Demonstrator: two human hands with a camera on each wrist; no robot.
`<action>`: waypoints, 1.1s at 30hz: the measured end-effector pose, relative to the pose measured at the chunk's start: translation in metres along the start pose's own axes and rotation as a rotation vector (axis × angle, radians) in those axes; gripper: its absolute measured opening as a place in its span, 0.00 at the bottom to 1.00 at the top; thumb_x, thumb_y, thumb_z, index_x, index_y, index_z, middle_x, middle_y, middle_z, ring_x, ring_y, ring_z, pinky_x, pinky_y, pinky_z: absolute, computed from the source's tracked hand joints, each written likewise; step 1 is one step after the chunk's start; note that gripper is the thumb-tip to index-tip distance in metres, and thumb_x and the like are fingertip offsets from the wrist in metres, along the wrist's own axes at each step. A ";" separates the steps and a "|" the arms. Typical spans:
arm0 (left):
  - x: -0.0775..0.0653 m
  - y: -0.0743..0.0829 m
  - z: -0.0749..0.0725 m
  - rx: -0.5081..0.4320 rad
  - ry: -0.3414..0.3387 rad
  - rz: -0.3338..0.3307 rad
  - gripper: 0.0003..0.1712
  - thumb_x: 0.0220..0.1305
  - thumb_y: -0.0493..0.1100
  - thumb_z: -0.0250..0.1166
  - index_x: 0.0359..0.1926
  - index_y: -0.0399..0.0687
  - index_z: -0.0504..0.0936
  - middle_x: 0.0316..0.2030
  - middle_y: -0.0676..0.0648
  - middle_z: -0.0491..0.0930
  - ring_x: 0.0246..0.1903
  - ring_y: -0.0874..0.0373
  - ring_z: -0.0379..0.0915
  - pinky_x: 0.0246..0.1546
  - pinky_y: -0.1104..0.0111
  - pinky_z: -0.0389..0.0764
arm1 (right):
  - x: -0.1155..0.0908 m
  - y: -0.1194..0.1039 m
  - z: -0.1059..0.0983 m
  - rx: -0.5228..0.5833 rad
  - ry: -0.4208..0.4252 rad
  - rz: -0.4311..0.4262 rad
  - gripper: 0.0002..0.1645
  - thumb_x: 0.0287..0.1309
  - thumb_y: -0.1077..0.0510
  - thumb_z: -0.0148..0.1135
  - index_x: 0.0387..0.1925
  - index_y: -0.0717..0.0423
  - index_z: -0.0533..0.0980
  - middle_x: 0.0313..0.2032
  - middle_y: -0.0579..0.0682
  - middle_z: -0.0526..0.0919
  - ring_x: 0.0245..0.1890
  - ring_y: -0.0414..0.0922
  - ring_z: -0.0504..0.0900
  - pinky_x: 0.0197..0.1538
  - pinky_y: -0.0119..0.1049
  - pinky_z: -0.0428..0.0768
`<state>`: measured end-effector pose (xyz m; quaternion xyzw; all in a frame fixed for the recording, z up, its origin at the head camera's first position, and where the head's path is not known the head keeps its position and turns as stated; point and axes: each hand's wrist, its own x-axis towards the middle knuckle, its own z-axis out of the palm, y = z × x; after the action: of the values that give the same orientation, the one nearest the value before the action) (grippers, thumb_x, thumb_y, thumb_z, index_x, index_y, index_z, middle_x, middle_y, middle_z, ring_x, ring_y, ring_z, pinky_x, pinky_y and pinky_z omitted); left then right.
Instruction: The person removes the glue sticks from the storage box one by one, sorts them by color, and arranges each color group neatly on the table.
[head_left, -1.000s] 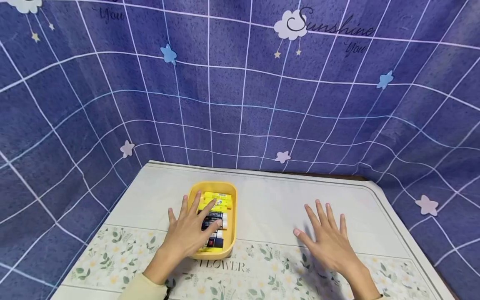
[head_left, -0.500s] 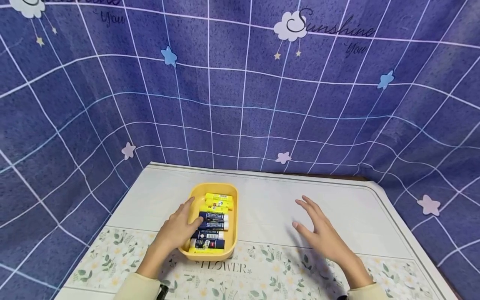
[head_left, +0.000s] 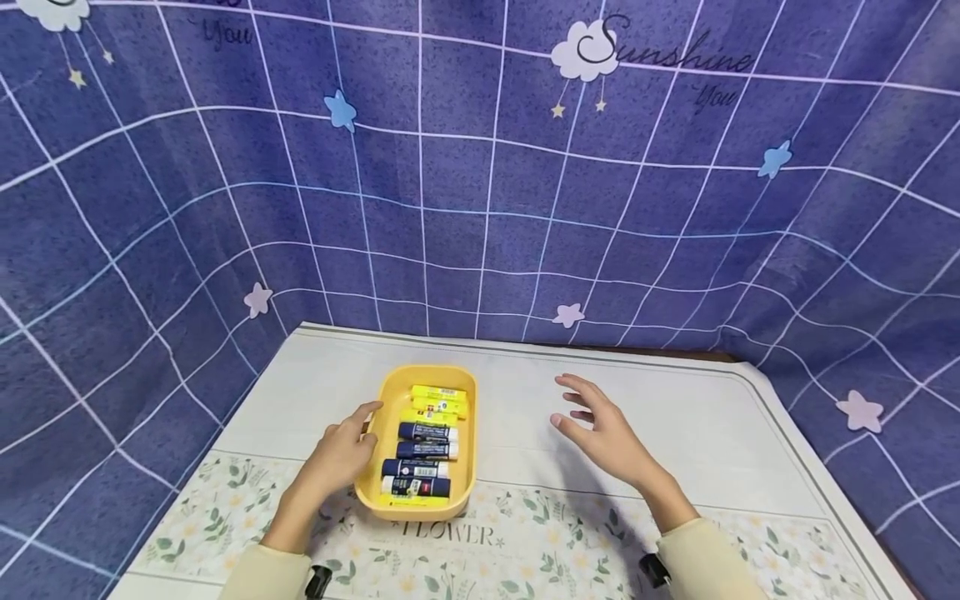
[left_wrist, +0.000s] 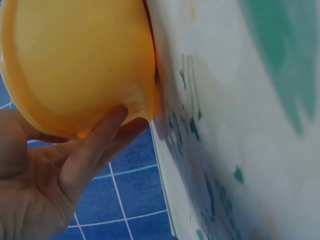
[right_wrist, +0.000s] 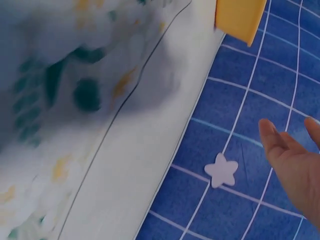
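Observation:
My left hand [head_left: 337,452] is at the left side of a yellow plastic tray [head_left: 465,471], fingertips right at its outer wall. In the left wrist view, its loosely bent fingers lie along the lower part of the tray's wall [left_wrist: 80,55]. Several glue sticks lie side by side in the tray: yellow ones [head_left: 438,392] towards the far end, navy-and-white ones [head_left: 426,451] in the middle and near part, and a yellow one [head_left: 414,501] at the near end. My right hand [head_left: 611,433] hovers over the table to the right of the tray, fingers relaxed, holding nothing.
A white table cover [head_left: 525,400] with a floral band [head_left: 555,550] lies under the tray. A blue grid-patterned curtain [head_left: 480,183] with stars stands along the back and sides, close to the table's edges.
My left hand has drawn back from over the glue sticks to the tray's left side. My right hand has moved left towards the tray and turned onto its side. The tray stays about where it was.

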<state>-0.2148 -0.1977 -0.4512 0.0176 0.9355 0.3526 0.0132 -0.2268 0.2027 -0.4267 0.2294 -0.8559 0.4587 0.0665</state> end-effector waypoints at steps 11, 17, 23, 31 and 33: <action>0.000 0.002 -0.008 -0.009 -0.020 0.004 0.33 0.73 0.37 0.51 0.77 0.41 0.63 0.61 0.23 0.77 0.61 0.29 0.76 0.48 0.49 0.86 | 0.031 -0.018 0.023 0.193 -0.063 0.087 0.36 0.68 0.52 0.67 0.74 0.46 0.67 0.75 0.56 0.67 0.70 0.60 0.74 0.67 0.48 0.78; 0.004 0.000 -0.009 -0.022 -0.042 0.007 0.33 0.73 0.37 0.52 0.77 0.41 0.63 0.61 0.22 0.77 0.60 0.31 0.78 0.46 0.52 0.87 | 0.049 -0.024 0.041 0.363 -0.070 0.112 0.31 0.62 0.62 0.69 0.67 0.51 0.75 0.63 0.60 0.82 0.61 0.61 0.83 0.58 0.38 0.84; 0.006 -0.003 -0.007 -0.047 -0.051 0.006 0.33 0.73 0.37 0.52 0.77 0.43 0.63 0.60 0.23 0.78 0.56 0.33 0.82 0.44 0.54 0.88 | 0.064 -0.031 0.064 0.422 -0.126 0.109 0.30 0.61 0.68 0.68 0.65 0.57 0.76 0.59 0.66 0.83 0.58 0.63 0.83 0.55 0.37 0.85; 0.006 0.000 -0.008 -0.055 -0.053 0.007 0.33 0.72 0.36 0.53 0.77 0.41 0.63 0.59 0.23 0.79 0.53 0.34 0.84 0.43 0.55 0.88 | 0.079 -0.035 0.099 0.374 -0.254 0.082 0.29 0.61 0.65 0.70 0.64 0.58 0.79 0.60 0.67 0.83 0.58 0.63 0.83 0.54 0.37 0.85; 0.005 0.000 -0.008 -0.053 -0.055 0.005 0.33 0.72 0.36 0.53 0.77 0.41 0.62 0.59 0.23 0.79 0.54 0.34 0.84 0.43 0.55 0.88 | 0.081 -0.036 0.106 0.366 -0.294 0.094 0.29 0.61 0.65 0.70 0.64 0.58 0.79 0.60 0.68 0.82 0.58 0.62 0.84 0.53 0.37 0.86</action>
<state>-0.2203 -0.2031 -0.4450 0.0295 0.9250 0.3769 0.0387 -0.2719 0.0726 -0.4334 0.2619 -0.7689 0.5702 -0.1230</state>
